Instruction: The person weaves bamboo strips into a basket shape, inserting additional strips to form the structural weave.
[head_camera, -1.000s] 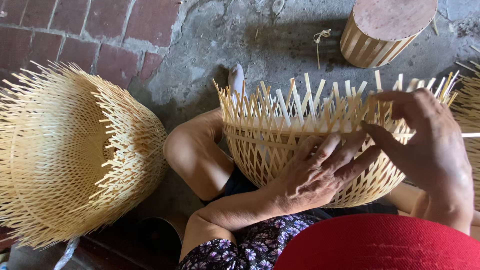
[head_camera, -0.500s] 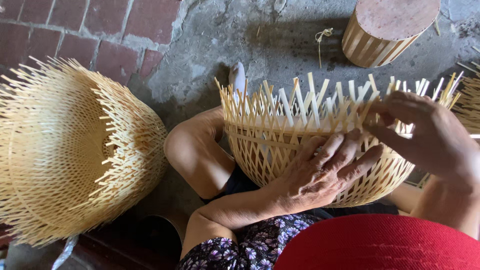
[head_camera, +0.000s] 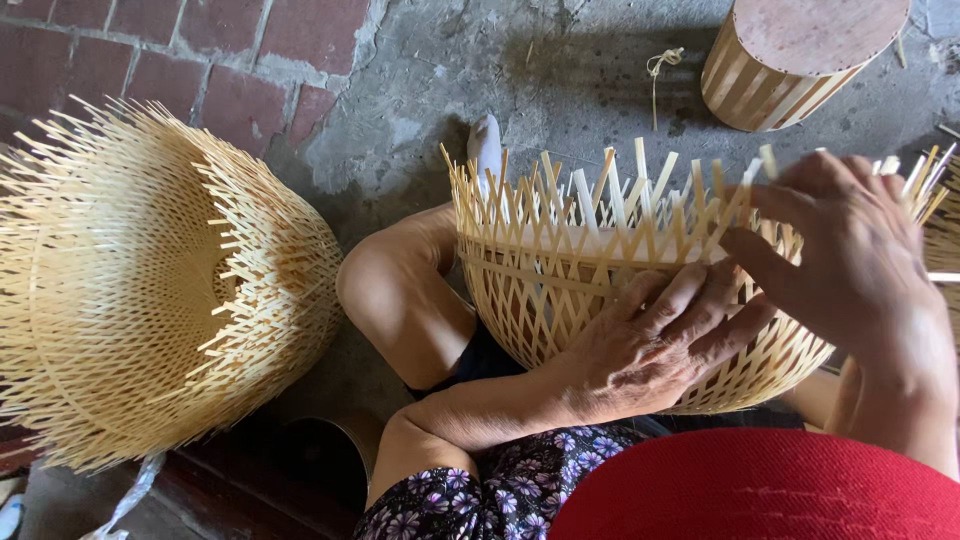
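Half-woven bamboo basket (head_camera: 570, 280) sits in lap; left hand (head_camera: 640, 350) lies flat on its side wall, grip open. Right hand (head_camera: 850, 260) pinches rim strips (fingers closed on them).

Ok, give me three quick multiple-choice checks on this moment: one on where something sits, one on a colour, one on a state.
1. Where does the finished-looking pale woven bamboo basket lie?
A. on the lap
B. on the floor, to the left of the person's knee
C. on top of the round stool

2. What colour is the brim of the hat at the bottom edge?
A. red
B. blue
C. white

3. What state is the half-woven bamboo basket on the lap in?
A. rim closed and trimmed
B. crushed flat
C. loose strips still standing up at the rim

Answers: 1 B, it rests on its side by the brick paving. 2 A, it shows plain red. 3 C, the left hand presses its side while the right hand works the upright strips.
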